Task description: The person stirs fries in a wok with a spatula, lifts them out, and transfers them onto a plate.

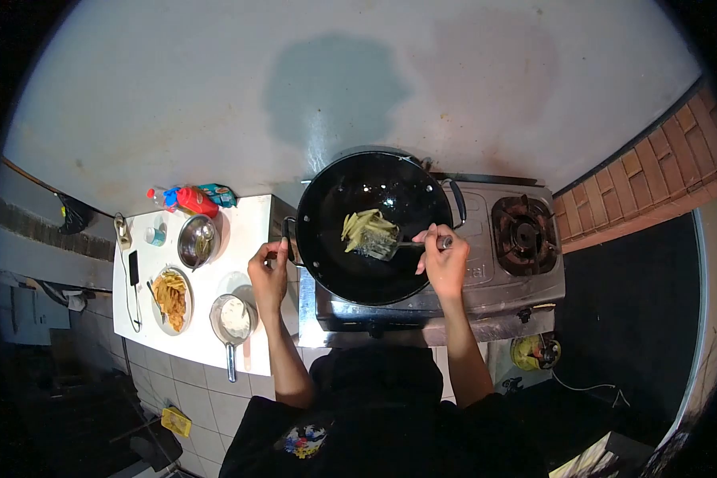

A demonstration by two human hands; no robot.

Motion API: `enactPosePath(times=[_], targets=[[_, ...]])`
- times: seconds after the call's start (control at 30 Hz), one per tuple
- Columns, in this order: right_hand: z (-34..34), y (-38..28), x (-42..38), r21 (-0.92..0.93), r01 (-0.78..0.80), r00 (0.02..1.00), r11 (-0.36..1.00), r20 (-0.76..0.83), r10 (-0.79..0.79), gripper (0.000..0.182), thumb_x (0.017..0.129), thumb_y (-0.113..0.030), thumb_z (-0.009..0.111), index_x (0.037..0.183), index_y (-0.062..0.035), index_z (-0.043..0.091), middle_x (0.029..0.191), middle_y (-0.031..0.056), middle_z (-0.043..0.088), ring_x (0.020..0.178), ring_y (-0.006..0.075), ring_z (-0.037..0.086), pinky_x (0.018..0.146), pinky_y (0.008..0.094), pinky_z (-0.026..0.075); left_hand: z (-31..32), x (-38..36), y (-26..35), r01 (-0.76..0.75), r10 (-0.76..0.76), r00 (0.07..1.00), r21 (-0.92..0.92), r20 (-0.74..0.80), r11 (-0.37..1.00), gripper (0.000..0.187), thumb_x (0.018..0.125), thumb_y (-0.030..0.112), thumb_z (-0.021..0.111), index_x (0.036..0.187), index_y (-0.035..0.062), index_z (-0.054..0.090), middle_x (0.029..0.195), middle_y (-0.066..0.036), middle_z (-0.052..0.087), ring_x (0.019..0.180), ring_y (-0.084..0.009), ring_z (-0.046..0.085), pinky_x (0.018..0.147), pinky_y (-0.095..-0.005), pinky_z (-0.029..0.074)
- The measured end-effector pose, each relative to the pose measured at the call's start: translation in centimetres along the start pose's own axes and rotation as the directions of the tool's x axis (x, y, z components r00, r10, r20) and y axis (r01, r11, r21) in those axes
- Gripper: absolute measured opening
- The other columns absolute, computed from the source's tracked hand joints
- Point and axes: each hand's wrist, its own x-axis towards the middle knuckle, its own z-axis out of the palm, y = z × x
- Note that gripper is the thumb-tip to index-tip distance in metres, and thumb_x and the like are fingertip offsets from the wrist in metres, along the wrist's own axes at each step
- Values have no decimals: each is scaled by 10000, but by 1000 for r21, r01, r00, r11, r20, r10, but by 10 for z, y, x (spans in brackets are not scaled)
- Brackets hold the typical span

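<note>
A large black wok (350, 279) sits on the left burner of the steel stove. Pale green and yellow strips of food (364, 225) lie in its middle, on and beside the flat head of a metal spatula (384, 248). My right hand (444, 259) is closed round the spatula's handle, over the wok's right edge. At the wok's left side my left hand (270, 275) has its fingers closed on the wok's left handle (289, 241).
The white table (147, 231) at left holds a plate of fried food (184, 312), a steel bowl (190, 247), a saucepan with white contents (236, 317), a red bottle (201, 205) and a phone (134, 268). A second burner (525, 234) is at right.
</note>
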Motion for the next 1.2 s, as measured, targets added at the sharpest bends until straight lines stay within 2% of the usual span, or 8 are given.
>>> enactPosePath(times=[0.1, 0.17, 0.37, 0.63, 0.9, 0.97, 1.03, 1.2], targets=[[1, -2, -2, -8, -5, 999, 1000, 35, 5, 321, 982, -104, 456, 715, 58, 529, 720, 126, 643, 363, 93, 491, 323, 233, 389, 0, 0, -1, -10, 10, 1000, 1, -3, 1000, 278, 897, 231, 656, 835, -39, 661, 705, -58, 627, 662, -120, 532, 645, -277, 433], [-2, -8, -2, 105, -62, 998, 993, 8, 62, 300, 966, -117, 486, 744, 63, 577, 688, 106, 652, 384, 102, 527, 343, 256, 413, 0, 0, -2, -15, 15, 1000, -5, -11, 1000, 281, 897, 236, 657, 835, -39, 662, 708, -59, 628, 664, -121, 533, 647, -279, 432], [9, -2, 1, 197, -7, 996, 980, -84, 24, 302, 970, -124, 485, 744, 56, 571, 694, 115, 652, 396, 106, 534, 351, 262, 426, 0, 0, -4, -18, 18, 1000, 10, 4, 1000, 301, 899, 260, 655, 855, -38, 663, 712, -57, 628, 670, -122, 532, 658, -279, 437], [2, 1, 0, 78, -41, 999, 996, 14, 40, 326, 966, -126, 497, 710, 54, 590, 561, 71, 600, 379, 97, 522, 344, 256, 408, 1, 0, -9, -25, 25, 1000, -1, 5, 1000, 307, 899, 268, 654, 869, -37, 661, 726, -56, 628, 678, -119, 526, 645, -277, 432], [7, -1, 1, 90, -17, 998, 996, -63, 23, 317, 960, -120, 501, 706, 47, 592, 553, 65, 596, 378, 98, 523, 340, 252, 403, 1, -2, -6, -70, 70, 997, 22, -8, 997, 291, 901, 248, 651, 862, -40, 656, 719, -58, 628, 672, -123, 533, 650, -279, 438], [5, 0, -2, 63, 0, 998, 998, 55, -3, 317, 960, -125, 503, 706, 39, 595, 529, 57, 580, 378, 93, 524, 340, 249, 397, 1, -2, -5, -85, 85, 996, 38, -9, 996, 284, 901, 240, 650, 862, -41, 656, 715, -59, 626, 668, -122, 533, 653, -279, 440], [1, -3, -1, 28, -14, 999, 1000, 50, 12, 320, 962, -131, 503, 701, 31, 593, 510, 50, 563, 375, 85, 514, 338, 247, 387, 0, -4, -2, -36, 36, 999, 35, -8, 999, 282, 899, 237, 651, 867, -43, 657, 707, -61, 625, 664, -123, 533, 658, -284, 445], [5, -4, 1, 20, -11, 999, 1000, -33, 12, 306, 962, -154, 515, 730, 23, 606, 498, 39, 544, 371, 80, 494, 346, 248, 378, 0, -3, -9, -70, 70, 998, 27, -6, 997, 288, 896, 243, 655, 879, -44, 658, 708, -60, 625, 666, -123, 533, 658, -287, 444]])
